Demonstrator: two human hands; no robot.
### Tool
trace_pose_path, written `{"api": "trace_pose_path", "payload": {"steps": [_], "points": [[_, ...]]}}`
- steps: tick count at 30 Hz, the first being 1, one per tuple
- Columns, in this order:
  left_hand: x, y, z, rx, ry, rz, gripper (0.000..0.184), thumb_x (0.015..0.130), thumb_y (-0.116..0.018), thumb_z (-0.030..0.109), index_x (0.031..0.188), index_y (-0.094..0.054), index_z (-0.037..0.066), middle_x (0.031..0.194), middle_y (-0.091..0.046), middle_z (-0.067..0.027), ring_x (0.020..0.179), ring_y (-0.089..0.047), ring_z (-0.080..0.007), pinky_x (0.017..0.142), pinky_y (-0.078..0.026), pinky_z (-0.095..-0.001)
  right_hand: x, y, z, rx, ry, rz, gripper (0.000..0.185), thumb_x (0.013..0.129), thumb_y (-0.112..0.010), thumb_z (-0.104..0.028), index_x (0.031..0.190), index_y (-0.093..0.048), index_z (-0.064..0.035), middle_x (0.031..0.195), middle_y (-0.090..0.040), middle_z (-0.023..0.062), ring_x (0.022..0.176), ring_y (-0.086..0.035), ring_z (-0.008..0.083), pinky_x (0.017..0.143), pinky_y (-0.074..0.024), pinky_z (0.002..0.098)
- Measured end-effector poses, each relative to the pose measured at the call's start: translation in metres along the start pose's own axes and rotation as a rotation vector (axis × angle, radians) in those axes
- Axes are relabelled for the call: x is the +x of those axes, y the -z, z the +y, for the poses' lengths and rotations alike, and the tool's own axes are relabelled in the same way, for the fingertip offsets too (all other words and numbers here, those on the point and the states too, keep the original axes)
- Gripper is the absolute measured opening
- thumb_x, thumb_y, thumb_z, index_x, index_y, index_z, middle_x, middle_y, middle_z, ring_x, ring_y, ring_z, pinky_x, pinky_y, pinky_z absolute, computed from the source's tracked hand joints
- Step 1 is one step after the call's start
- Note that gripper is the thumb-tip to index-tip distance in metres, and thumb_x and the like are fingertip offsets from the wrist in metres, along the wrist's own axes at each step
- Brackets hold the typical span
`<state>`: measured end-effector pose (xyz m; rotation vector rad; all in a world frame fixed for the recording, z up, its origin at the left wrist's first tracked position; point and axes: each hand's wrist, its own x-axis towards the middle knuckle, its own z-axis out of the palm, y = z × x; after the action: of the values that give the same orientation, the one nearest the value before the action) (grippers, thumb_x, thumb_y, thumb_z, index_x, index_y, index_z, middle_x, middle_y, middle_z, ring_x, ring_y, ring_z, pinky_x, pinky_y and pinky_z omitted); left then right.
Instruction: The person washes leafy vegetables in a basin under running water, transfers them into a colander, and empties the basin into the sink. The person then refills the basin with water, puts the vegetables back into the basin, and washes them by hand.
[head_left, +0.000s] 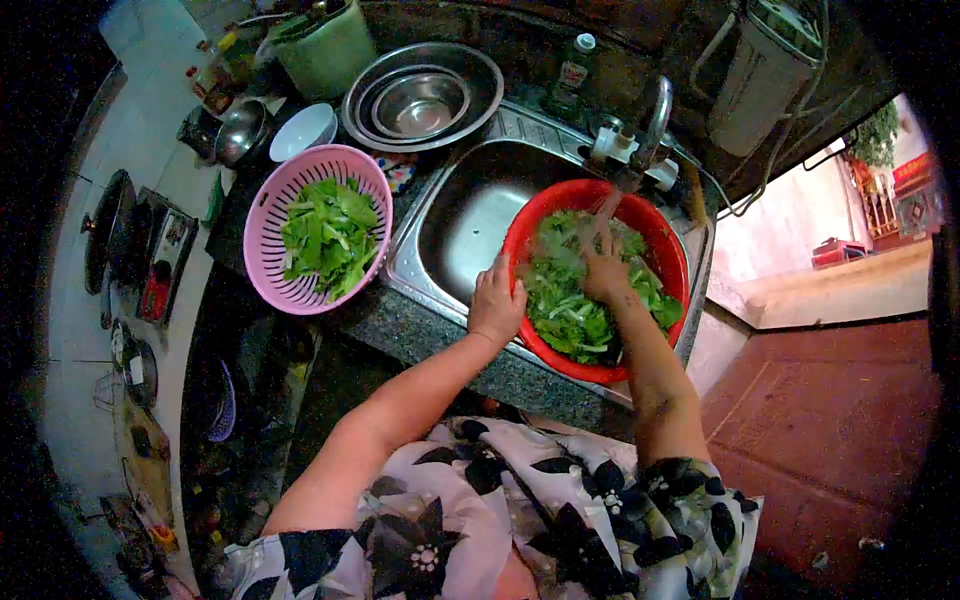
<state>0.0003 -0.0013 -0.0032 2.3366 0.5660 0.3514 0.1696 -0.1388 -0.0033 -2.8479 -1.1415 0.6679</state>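
Observation:
A red basin (518, 225) full of leafy greens (570, 325) sits over the right part of the steel sink (455, 225). My left hand (497, 303) grips the basin's left rim. Inside the basin, my right hand (604, 270) lies on the greens with its fingers stretched out and apart, under water running from the faucet (658, 115). To the left, a pink colander (262, 222) holds more green leaves (328, 235) on the counter.
Nested steel bowls (485, 85) stand behind the sink's left corner, beside a white bowl (303, 130). A green bottle (571, 75) stands behind the sink. A water filter housing (765, 80) hangs at the upper right.

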Motion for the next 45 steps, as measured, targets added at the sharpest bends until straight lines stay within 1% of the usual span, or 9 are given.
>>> {"api": "trace_pose_path", "payload": {"steps": [7, 10, 14, 17, 20, 24, 34, 38, 45], "points": [[0.002, 0.001, -0.001, 0.009, -0.001, 0.012, 0.055, 0.083, -0.049, 0.019, 0.13, -0.032, -0.003, 0.121, -0.048, -0.0212, 0.105, -0.046, -0.0367, 0.092, -0.037, -0.0439, -0.011, 0.018, 0.003, -0.289, 0.04, -0.129, 0.073, 0.067, -0.071, -0.036, 0.133, -0.04, -0.03, 0.15, 0.007, 0.0104, 0.135, -0.003, 0.0408, 0.101, -0.0219, 0.0616], [0.002, 0.001, -0.001, 0.001, -0.007, 0.018, 0.056, 0.082, -0.05, 0.018, 0.13, -0.032, -0.003, 0.121, -0.048, -0.0213, 0.105, -0.046, -0.0368, 0.092, -0.037, -0.0442, 0.001, 0.008, 0.011, 0.077, -0.172, 0.089, 0.077, 0.064, -0.07, -0.048, 0.133, -0.039, -0.0314, 0.149, 0.003, 0.0122, 0.135, 0.001, 0.0421, 0.103, -0.0156, 0.0614], [0.001, 0.002, 0.001, 0.018, -0.017, 0.031, 0.056, 0.082, -0.051, 0.019, 0.13, -0.032, -0.003, 0.119, -0.048, -0.0222, 0.104, -0.046, -0.0369, 0.092, -0.038, -0.0438, 0.047, -0.058, 0.016, 0.412, -0.053, 0.373, 0.088, 0.062, -0.071, -0.048, 0.137, -0.032, -0.0235, 0.147, 0.005, 0.0155, 0.134, -0.004, 0.0425, 0.105, -0.0205, 0.0537], [0.001, 0.001, 0.001, 0.033, 0.005, 0.019, 0.056, 0.083, -0.051, 0.02, 0.13, -0.032, -0.003, 0.119, -0.049, -0.0221, 0.104, -0.046, -0.0367, 0.091, -0.038, -0.0437, 0.024, -0.03, -0.015, 0.146, 0.021, 0.177, 0.084, 0.067, -0.069, -0.043, 0.137, -0.031, -0.0161, 0.143, -0.011, 0.0234, 0.128, -0.02, 0.045, 0.1, -0.0329, 0.0481], [0.001, 0.0, 0.0, 0.039, 0.0, 0.015, 0.056, 0.083, -0.051, 0.02, 0.13, -0.032, -0.003, 0.119, -0.048, -0.0222, 0.104, -0.046, -0.0366, 0.092, -0.038, -0.0435, 0.036, -0.046, -0.016, 0.716, -0.181, 0.317, 0.07, 0.067, -0.067, -0.019, 0.131, -0.038, -0.0193, 0.12, -0.047, 0.0242, 0.106, -0.051, 0.0377, 0.089, -0.0432, 0.0446], [0.001, 0.004, 0.002, 0.009, 0.014, 0.001, 0.056, 0.083, -0.051, 0.021, 0.13, -0.032, -0.003, 0.12, -0.048, -0.0223, 0.104, -0.046, -0.0364, 0.092, -0.038, -0.0431, 0.004, 0.011, -0.023, 0.042, 0.074, -0.011, 0.058, 0.062, -0.065, -0.007, 0.117, -0.051, -0.0189, 0.11, -0.054, 0.0183, 0.093, -0.058, 0.0341, 0.079, -0.0473, 0.0437], [-0.001, 0.004, -0.001, -0.007, 0.011, -0.007, 0.058, 0.082, -0.052, 0.02, 0.132, -0.03, -0.002, 0.123, -0.046, -0.022, 0.108, -0.044, -0.037, 0.095, -0.036, -0.0432, -0.076, 0.065, -0.001, 0.056, 0.264, 0.432, 0.058, 0.053, -0.072, -0.006, 0.108, -0.057, -0.0199, 0.103, -0.055, 0.0133, 0.097, -0.056, 0.0345, 0.077, -0.0488, 0.0437], [0.002, -0.002, -0.008, -0.045, 0.0, -0.028, 0.06, 0.082, -0.052, 0.021, 0.133, -0.028, -0.001, 0.124, -0.044, -0.0223, 0.11, -0.043, -0.0372, 0.095, -0.036, -0.0437, -0.085, 0.071, -0.001, -0.053, 0.156, 0.12, 0.046, 0.058, -0.064, 0.0, 0.101, -0.058, -0.013, 0.11, -0.055, 0.0156, 0.098, -0.055, 0.0358, 0.075, -0.0474, 0.0395], [-0.001, -0.007, -0.012, -0.06, -0.01, -0.009, 0.059, 0.084, -0.05, 0.024, 0.133, -0.028, -0.002, 0.122, -0.043, -0.0241, 0.115, -0.04, -0.0388, 0.098, -0.034, -0.0448, -0.112, 0.185, -0.084, 0.07, 0.406, 0.544, 0.036, 0.058, -0.071, -0.005, 0.092, -0.06, -0.0078, 0.094, -0.057, 0.0156, 0.091, -0.057, 0.0353, 0.075, -0.0458, 0.0371]]}}
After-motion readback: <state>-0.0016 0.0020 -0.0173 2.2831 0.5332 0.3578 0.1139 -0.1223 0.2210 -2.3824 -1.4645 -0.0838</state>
